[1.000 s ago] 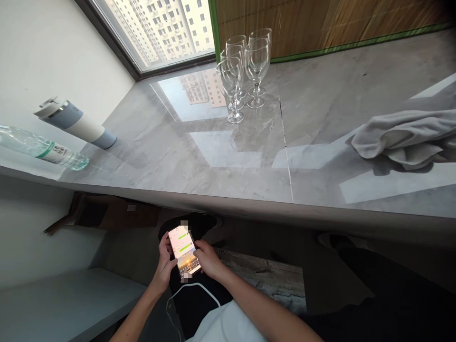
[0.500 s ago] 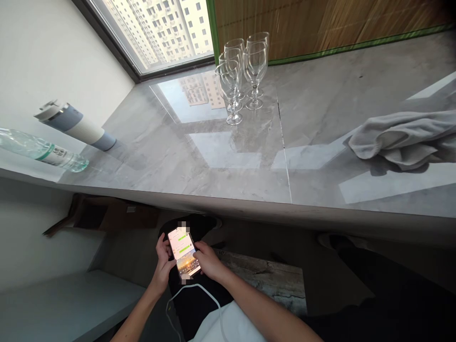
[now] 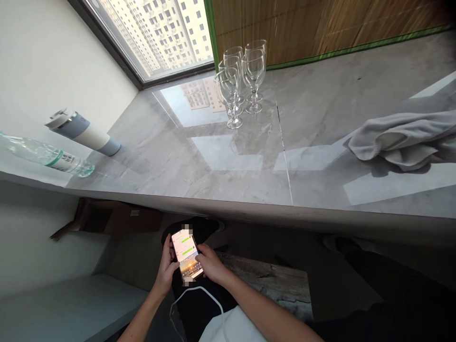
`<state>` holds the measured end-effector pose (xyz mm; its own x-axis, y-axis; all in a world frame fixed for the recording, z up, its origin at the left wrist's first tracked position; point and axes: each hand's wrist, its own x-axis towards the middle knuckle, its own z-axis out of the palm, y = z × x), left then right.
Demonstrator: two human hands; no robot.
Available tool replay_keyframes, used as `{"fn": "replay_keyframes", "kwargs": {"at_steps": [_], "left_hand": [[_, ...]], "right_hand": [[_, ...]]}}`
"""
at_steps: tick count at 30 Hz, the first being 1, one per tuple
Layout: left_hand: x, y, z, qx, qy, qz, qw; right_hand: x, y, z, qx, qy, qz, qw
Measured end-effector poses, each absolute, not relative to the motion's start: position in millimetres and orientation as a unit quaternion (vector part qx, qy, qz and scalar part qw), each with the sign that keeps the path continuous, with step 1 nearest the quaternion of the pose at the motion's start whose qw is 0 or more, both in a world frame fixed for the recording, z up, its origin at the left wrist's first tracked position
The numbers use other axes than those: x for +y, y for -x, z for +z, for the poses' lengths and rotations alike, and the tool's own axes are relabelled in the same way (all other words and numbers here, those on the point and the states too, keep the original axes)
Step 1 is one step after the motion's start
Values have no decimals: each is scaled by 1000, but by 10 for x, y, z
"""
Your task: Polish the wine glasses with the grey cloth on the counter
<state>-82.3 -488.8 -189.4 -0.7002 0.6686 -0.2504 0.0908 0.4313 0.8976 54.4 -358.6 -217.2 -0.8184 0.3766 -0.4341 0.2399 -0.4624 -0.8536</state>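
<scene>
A lit smartphone (image 3: 186,255) is held upright between both hands, below the counter's front edge. Its screen shows a chat with green bubbles above a keyboard with a sunset picture. My left hand (image 3: 166,268) grips the phone's left side, its thumb at the lower left edge. On the right side, my right hand (image 3: 211,262) wraps the phone's edge with its thumb over the keyboard. Parts of the screen are blurred out by pixel blocks. A white cable (image 3: 204,290) loops just under the phone, over my dark-clothed lap; where it ends is hidden.
On the grey marble counter (image 3: 171,166) stand several stemmed glasses (image 3: 233,90), a blue-and-white tumbler (image 3: 87,133), a clear plastic bottle (image 3: 60,159) and a crumpled grey cloth (image 3: 402,140). Below are a cardboard box (image 3: 117,218) and a wood-patterned surface (image 3: 270,280).
The view has shifted slightly, so most things appear a little lower and the left-side items further right. Both hands keep their hold on the phone.
</scene>
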Motion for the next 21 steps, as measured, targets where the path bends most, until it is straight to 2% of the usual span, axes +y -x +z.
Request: {"fn": "replay_keyframes", "kwargs": {"at_steps": [6, 11, 21], "left_hand": [[-4910, 836, -1923, 798, -258, 477, 262], [-4889, 817, -1875, 788, -240, 496, 276], [-4866, 813, -1855, 784, -256, 497, 269]], "right_hand": [[-3622, -525, -2175, -523, 296, 798, 51], [-3619, -527, -2141, -533, 288, 793, 62], [-3568, -575, -2140, -507, 266, 820, 26]]}}
